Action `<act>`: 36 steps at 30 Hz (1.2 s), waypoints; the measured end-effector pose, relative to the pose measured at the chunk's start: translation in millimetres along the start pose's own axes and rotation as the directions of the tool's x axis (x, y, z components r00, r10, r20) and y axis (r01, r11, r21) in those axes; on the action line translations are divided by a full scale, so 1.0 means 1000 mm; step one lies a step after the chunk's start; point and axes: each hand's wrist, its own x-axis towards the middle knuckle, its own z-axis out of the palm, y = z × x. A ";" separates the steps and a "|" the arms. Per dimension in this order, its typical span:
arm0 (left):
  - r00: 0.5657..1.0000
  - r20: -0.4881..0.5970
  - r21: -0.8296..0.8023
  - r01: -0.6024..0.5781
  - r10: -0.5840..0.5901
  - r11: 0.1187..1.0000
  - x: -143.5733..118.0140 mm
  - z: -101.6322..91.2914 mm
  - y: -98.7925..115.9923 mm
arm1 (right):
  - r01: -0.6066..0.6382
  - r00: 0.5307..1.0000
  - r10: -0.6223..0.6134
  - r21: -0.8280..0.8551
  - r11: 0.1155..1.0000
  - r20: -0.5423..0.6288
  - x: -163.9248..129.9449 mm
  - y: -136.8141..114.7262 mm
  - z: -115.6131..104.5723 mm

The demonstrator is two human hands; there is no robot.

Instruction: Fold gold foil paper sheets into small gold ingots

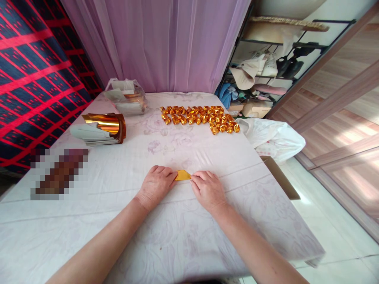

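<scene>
A small folded piece of gold foil paper (pixel 183 175) lies low over the white flowered tablecloth, stretched between my two hands. My left hand (pixel 157 184) pinches its left end with closed fingers. At the pointed right end, my right hand (pixel 208 189) grips it between thumb and fingers. Farther back on the table stand rows of folded gold foil pieces (pixel 192 115), several of them, shiny and puffed. To the left sits a curled stack of gold foil sheets (pixel 108 123) with pale backs.
Behind the stack is a clear plastic bag (pixel 127 94) with more sheets in it. A blurred-out patch (pixel 59 173) covers something at the left. Beyond the right table edge are a white plastic bag (pixel 272 136), a cardboard piece (pixel 280 177) and a shoe rack (pixel 266 75). A purple curtain (pixel 160 43) hangs behind.
</scene>
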 end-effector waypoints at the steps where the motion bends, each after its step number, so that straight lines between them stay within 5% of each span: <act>1: 1.000 -0.027 0.013 -0.013 0.013 1.000 -0.001 0.001 0.001 | 0.004 1.000 -0.004 -0.007 1.000 -0.004 -0.001 0.000 0.000; 7: 0.991 -0.111 0.079 -0.066 0.075 0.995 -0.006 0.003 0.001 | 0.007 1.000 -0.007 0.000 1.000 -0.023 -0.002 0.003 0.002; 28: 0.991 -0.040 0.183 -0.120 0.129 0.976 0.002 -0.006 -0.006 | -0.016 0.989 0.014 0.013 1.000 0.146 0.027 0.003 0.003; 32: 0.999 0.009 0.155 -0.053 0.053 0.986 0.007 -0.011 -0.011 | -0.012 0.982 0.020 -0.044 0.999 0.186 0.038 0.002 -0.001; 36: 0.977 0.135 0.122 0.147 -0.163 0.982 0.020 -0.020 -0.016 | -0.029 0.958 0.059 -0.110 0.994 0.281 0.058 0.003 -0.009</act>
